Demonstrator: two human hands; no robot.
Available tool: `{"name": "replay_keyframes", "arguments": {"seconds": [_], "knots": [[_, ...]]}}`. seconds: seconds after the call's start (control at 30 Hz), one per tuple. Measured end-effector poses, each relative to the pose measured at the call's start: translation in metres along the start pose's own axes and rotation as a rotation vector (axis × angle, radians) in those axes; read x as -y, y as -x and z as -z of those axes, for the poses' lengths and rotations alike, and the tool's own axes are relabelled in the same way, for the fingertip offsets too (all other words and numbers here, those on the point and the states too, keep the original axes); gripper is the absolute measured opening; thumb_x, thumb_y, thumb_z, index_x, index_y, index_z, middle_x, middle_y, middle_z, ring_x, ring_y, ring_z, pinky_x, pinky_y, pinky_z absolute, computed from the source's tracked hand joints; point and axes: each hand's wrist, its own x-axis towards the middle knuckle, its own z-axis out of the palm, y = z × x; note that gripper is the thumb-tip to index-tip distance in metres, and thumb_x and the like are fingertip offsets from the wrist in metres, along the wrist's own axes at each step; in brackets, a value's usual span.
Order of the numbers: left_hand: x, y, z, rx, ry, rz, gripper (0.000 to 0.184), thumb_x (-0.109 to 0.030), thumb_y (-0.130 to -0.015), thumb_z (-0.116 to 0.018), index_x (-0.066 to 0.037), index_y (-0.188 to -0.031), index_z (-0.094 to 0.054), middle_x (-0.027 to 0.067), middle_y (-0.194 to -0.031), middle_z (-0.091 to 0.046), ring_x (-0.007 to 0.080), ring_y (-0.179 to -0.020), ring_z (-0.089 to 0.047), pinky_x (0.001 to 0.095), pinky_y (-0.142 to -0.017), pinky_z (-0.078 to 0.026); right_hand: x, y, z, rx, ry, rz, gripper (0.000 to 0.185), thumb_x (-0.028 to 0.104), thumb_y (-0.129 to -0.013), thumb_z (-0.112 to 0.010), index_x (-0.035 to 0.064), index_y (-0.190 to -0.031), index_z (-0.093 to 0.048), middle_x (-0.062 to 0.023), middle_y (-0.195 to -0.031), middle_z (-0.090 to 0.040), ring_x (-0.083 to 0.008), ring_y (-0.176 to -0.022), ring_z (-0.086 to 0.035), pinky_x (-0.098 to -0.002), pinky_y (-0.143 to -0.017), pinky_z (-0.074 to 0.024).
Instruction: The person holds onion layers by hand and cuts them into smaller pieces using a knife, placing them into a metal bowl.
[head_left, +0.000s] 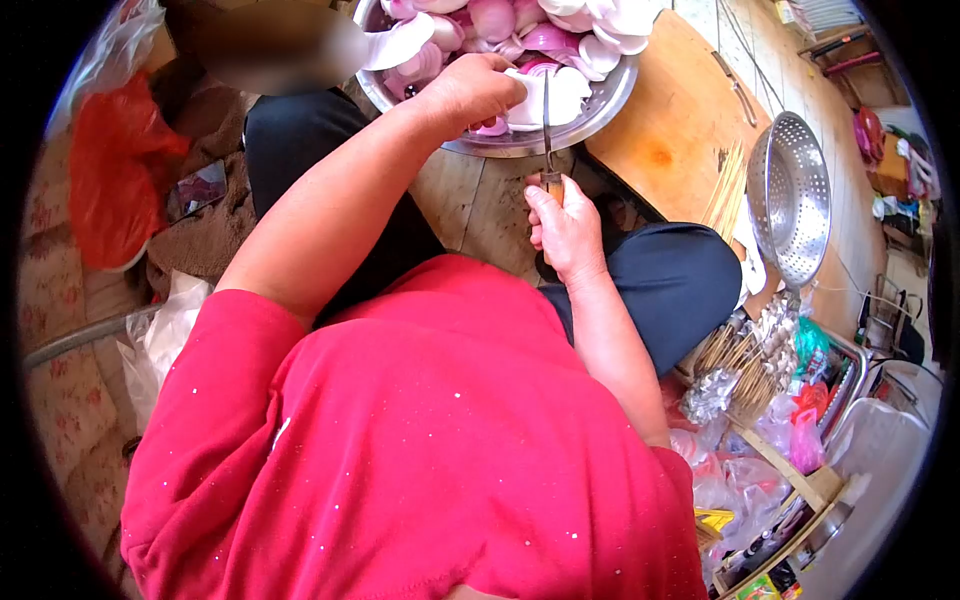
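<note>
Gripping a slim, wooden-handled metal knife (547,138) in the right hand (570,225), with blade over the near rim of a round silver metal bowl (612,104) of purple-and-white onion pieces (490,18). Curling the left hand (475,92) beside a broad white onion piece (568,95), with grip impossible to tell.

At the top of the frame, a metal bowl (615,105) holds cut onions (492,18). The left hand (474,95) is over its rim, fingers beside a pale slice (562,92); whether they grip it is unclear. Near the centre, the right hand (570,228) grips a knife (548,150), blade pointing up the frame. Upper right are a board (650,130), skewers (728,185) and a tilted colander (790,200); upper left, a red bag (115,170).
</note>
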Motion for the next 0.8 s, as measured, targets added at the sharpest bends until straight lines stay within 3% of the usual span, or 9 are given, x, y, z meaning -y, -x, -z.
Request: {"name": "replay_keyframes", "arguments": {"seconds": [0.07, 0.3, 0.8], "knots": [[0.000, 0.008, 0.004, 0.071, 0.127, 0.007, 0.040, -0.017, -0.071, -0.062, 0.002, -0.106, -0.061, 0.0066, -0.070, -0.059, 0.0126, -0.052, -0.051, 0.0279, -0.045, -0.040, -0.002, 0.001, -0.001, 0.021, 0.005, -0.003, 0.032, 0.027, -0.085, -0.063, 0.0017, -0.104, -0.058, -0.0009, -0.066, -0.055, -0.0092, -0.049, -0.050, -0.0255, -0.046, -0.0433], [0.001, 0.022, 0.010, 0.039, 0.146, 0.008, 0.038, -0.017, -0.072, -0.062, 0.003, -0.105, -0.061, 0.0061, -0.069, -0.059, 0.0117, -0.050, -0.050, 0.0266, -0.043, -0.039, -0.006, 0.002, -0.005, 0.045, -0.002, -0.020, 0.041, 0.030, -0.085, -0.063, -0.0014, -0.110, -0.055, -0.0034, -0.069, -0.056, -0.0088, -0.049, -0.050, -0.0243, -0.046, -0.0430], [0.003, 0.027, 0.018, -0.002, 0.142, -0.032, 0.040, -0.016, -0.071, -0.062, 0.006, -0.104, -0.062, 0.0080, -0.068, -0.060, 0.0127, -0.050, -0.052, 0.0279, -0.043, -0.040, -0.005, 0.000, -0.007, 0.127, -0.030, -0.045, 0.032, 0.032, -0.086, -0.060, 0.0033, -0.101, -0.057, -0.0033, -0.067, -0.054, -0.0098, -0.045, -0.049, -0.0247, -0.043, -0.0414]]}}
